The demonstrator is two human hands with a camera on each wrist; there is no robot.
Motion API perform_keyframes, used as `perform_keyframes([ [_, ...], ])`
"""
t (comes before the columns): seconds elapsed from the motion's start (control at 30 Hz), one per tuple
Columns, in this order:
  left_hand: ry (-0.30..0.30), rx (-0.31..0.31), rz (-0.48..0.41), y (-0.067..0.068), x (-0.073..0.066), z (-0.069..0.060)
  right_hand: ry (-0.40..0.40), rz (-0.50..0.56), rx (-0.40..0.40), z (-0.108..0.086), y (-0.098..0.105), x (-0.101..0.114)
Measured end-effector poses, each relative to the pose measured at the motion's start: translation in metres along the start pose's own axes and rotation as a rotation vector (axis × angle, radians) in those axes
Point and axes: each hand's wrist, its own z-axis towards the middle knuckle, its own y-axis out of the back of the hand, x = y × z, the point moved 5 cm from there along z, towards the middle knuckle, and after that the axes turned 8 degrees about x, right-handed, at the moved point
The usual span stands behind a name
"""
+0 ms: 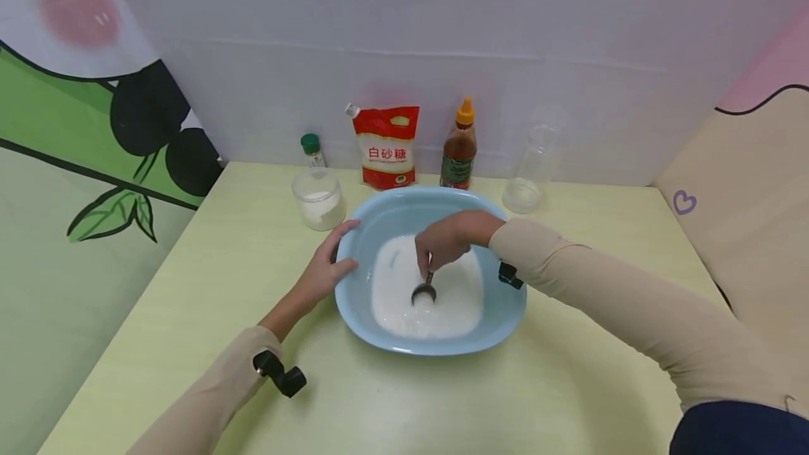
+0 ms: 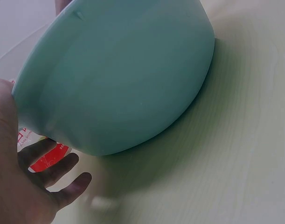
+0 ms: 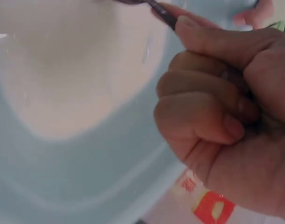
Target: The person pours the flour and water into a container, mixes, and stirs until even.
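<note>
Blue basin (image 1: 362,304), white liquid (image 1: 392,309); left hand (image 1: 329,265) grips its rim, right hand (image 1: 450,237) pinches dark spoon (image 1: 423,288). Behind: green-capped bottle (image 1: 312,147), part-hidden by jar (image 1: 317,203); red pouch (image 1: 388,146); orange-capped bottle (image 1: 458,153); clear vessel (image 1: 529,173).

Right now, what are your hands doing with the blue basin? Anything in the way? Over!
Right hand pinching dark spoon, over or touching white liquid, can't tell. Left hand holding blue basin by rim. Nothing seen blocking spoon.
</note>
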Motion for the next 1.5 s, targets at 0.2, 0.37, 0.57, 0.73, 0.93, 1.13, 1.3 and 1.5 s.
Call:
perform_keyframes([
  [0.2, -0.002, -0.014, 0.002, 0.002, 0.0, 0.0, 0.122, 0.002, -0.084, 0.007, 0.001, 0.014],
  [0.37, -0.004, 0.0, 0.007, 0.001, 0.0, 0.002, -0.007, -0.062, -0.105, -0.002, 0.007, -0.002],
  [0.57, -0.015, 0.001, 0.023, 0.002, -0.002, 0.003, -0.053, 0.024, 0.1, -0.007, -0.008, -0.008],
  [0.73, -0.016, 0.0, 0.025, 0.002, -0.002, 0.003, 0.1, 0.092, 0.114, 0.006, -0.019, 0.01],
  [0.93, -0.006, -0.004, 0.014, 0.0, -0.001, 0.003, 0.11, 0.038, -0.065, 0.011, -0.005, 0.017],
  [1.13, -0.007, 0.002, 0.008, -0.001, 0.001, 0.004, 0.018, 0.023, -0.045, 0.002, -0.003, 0.001],
  [1.3, -0.022, 0.003, 0.014, 0.0, -0.004, 0.003, 0.096, 0.046, 0.085, 0.006, -0.017, 0.013],
  [1.5, -0.001, -0.01, 0.02, 0.0, -0.003, 0.002, 0.159, 0.05, -0.031, 0.015, -0.013, 0.024],
])
